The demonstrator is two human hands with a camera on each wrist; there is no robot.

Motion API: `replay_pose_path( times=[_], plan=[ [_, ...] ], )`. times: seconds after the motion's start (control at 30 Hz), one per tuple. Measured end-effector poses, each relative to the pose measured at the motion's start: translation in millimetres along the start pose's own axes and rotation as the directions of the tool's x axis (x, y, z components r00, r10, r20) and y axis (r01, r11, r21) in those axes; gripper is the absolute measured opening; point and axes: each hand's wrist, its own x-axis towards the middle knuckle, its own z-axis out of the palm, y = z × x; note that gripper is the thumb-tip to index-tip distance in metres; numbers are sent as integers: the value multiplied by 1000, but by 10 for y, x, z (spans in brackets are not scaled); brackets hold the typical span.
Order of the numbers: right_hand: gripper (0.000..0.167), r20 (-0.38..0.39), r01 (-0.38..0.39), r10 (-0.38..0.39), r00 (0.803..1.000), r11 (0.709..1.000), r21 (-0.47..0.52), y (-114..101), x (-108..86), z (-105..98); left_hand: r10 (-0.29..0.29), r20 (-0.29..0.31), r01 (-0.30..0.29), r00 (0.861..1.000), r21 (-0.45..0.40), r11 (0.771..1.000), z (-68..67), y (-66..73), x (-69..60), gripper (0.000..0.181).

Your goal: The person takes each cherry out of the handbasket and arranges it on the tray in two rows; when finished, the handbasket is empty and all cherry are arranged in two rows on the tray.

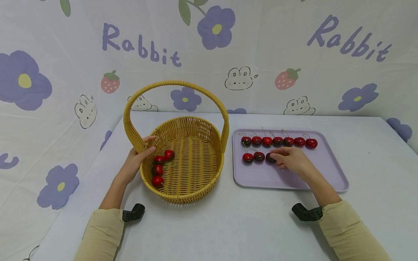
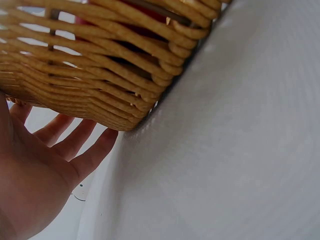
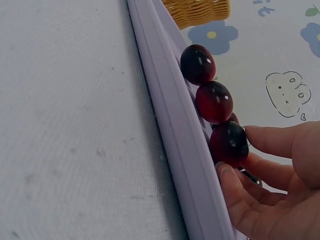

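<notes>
A yellow woven basket [image 1: 183, 197] with a tall arched handle stands at the left of the table. My left hand [image 1: 134, 163] grips its left side near the foot of the handle, the thumb over the rim and the fingers [image 2: 90, 155] against the outer weave. Several red cherries [image 1: 158, 169] lie along the basket's left inner side. On the purple tray [image 1: 287, 181], my right hand [image 1: 292, 159] pinches a dark cherry [image 3: 229, 145] between thumb and fingers, at the right end of the front row. Two more cherries [image 1: 259, 157] of that row sit to its left.
Behind the front row, several stemmed cherries [image 1: 277, 141] form a back row on the tray. A white cloth covers the table [image 1: 209, 228]. At the back hangs a printed curtain [image 1: 267, 47] with flowers and rabbits. A gap of table separates basket and tray.
</notes>
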Motion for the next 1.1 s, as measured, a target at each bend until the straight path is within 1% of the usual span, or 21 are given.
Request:
replay_pose_path(
  times=[0.53, 0.87, 1.0, 1.1],
  plan=[
    [46, 17, 19, -20, 1000, 998, 64, 1, -7, 0, 1, -3, -1, 1000, -1, 1000, 3, 4, 2, 51],
    [45, 11, 21, -22, 1000, 997, 68, 4, -17, -22, -3, -3, 3, 1000, -1, 1000, -2, -11, 3, 52],
    [45, 9, 6, -7, 1000, 999, 49, -10, -27, -66, -6, -5, 6, 1000, 1, 1000, 1, -1, -2, 52],
    [49, 9, 3, -3, 1000, 999, 42, -30, -40, -126, -7, -3, 7, 1000, 3, 1000, 5, 9, -6, 52]
  ],
)
